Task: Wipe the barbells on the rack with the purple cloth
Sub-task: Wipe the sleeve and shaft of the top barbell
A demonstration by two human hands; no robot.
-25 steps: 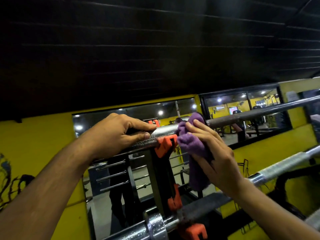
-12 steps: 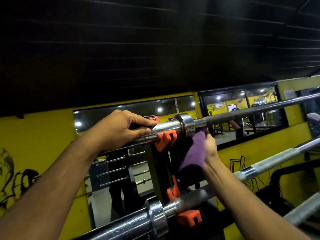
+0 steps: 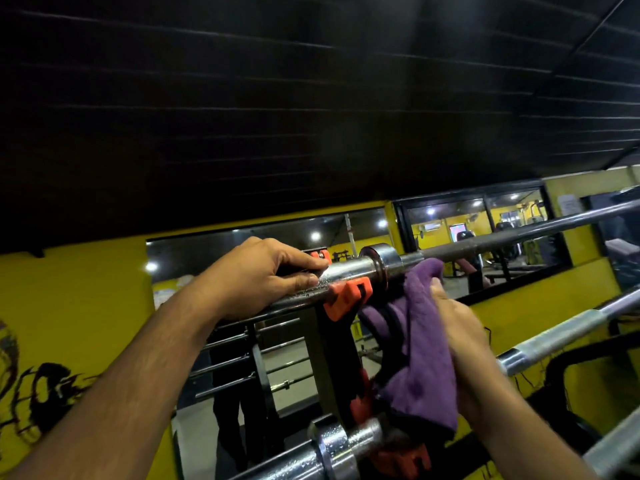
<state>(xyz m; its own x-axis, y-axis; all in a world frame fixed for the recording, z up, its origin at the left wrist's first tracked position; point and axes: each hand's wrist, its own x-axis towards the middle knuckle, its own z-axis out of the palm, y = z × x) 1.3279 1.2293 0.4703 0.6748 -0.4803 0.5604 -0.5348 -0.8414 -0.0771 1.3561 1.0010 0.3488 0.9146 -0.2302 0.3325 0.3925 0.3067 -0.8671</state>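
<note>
Ceiling (image 3: 311, 98): black, panelled, filling the upper half of the view above the top barbell.
Wall (image 3: 69, 299): yellow, behind the top barbell, with a black painted drawing low at its left end.
Mirror (image 3: 242, 341): set in the wall straight behind the top barbell's sleeve; it reflects ceiling lights, rows of bars and a grey floor.
Window (image 3: 485, 230): dark-framed, behind the top barbell's shaft, showing a lit yellow room with machines.
Rack (image 3: 332, 362): black upright under the top barbell, with orange hooks (image 3: 346, 296); one hook cradles the sleeve.
Top barbell (image 3: 353, 268): lies across the hook; chrome sleeve with water droplets, a collar, then a dark shaft running up to the right.
Lower barbells (image 3: 554, 337): two more below the top barbell, chrome and knurled; the nearest one's collar is wet.
Purple cloth (image 3: 422, 355): just below the top barbell's collar, hanging down toward the nearest barbell.
Left hand (image 3: 263, 275): wrapped around the top barbell's sleeve, left of the hook.
Right hand (image 3: 457, 327): below the top barbell's shaft, closed on the purple cloth.
</note>
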